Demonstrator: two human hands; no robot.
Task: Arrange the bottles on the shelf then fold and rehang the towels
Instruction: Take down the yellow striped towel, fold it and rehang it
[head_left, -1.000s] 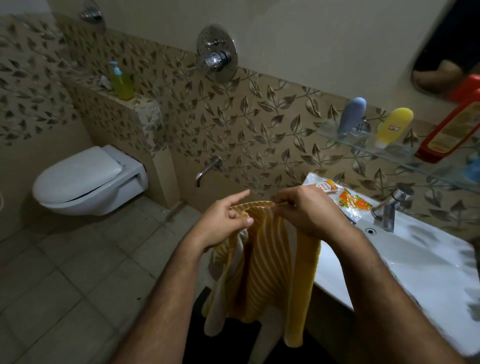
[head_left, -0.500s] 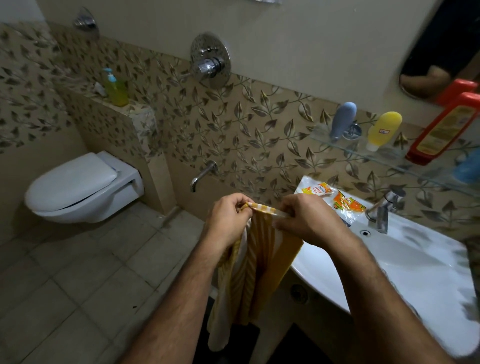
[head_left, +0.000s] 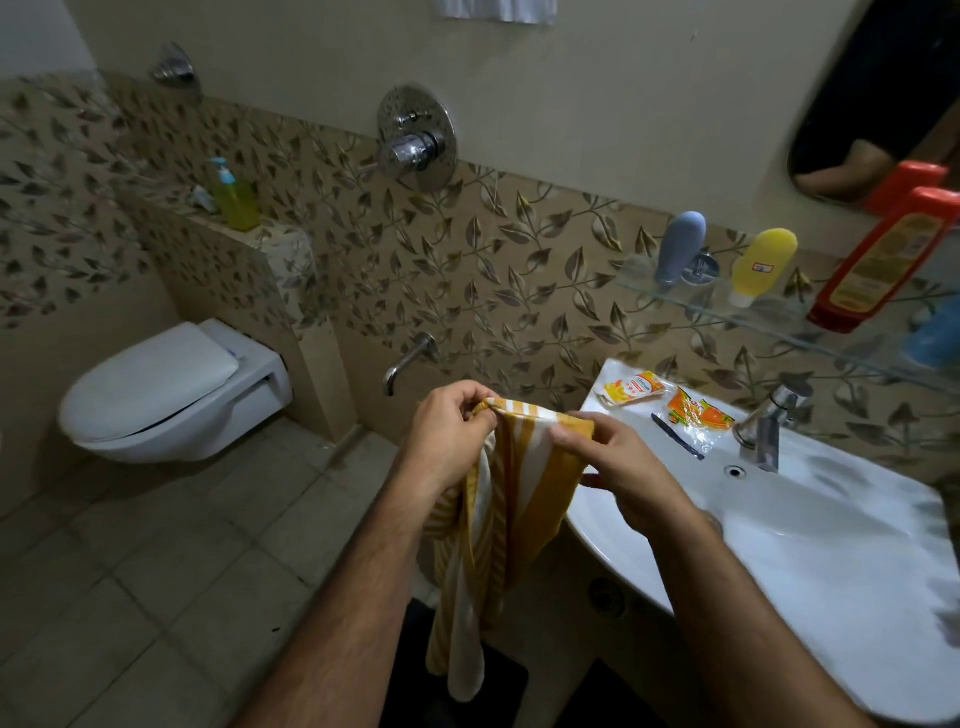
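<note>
Bathroom, white ceramic sink at 3 o'clock | your left hand and right hand pinch yellow-and-white striped cotton towel, top edge now spread wider | fold under way, rehang pending.

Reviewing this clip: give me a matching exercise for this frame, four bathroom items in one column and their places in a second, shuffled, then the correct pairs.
Things:
1. yellow-and-white striped towel
2. green pump bottle with a blue top
3. grey-blue rounded bottle
4. orange plastic packet

Places:
A. on the rim of the white ceramic sink, beside the tap
B. hanging from the grip of the left hand and the right hand
C. on the glass wall shelf
D. on the tiled ledge above the toilet

Pairs: 1-B, 2-D, 3-C, 4-A
</note>
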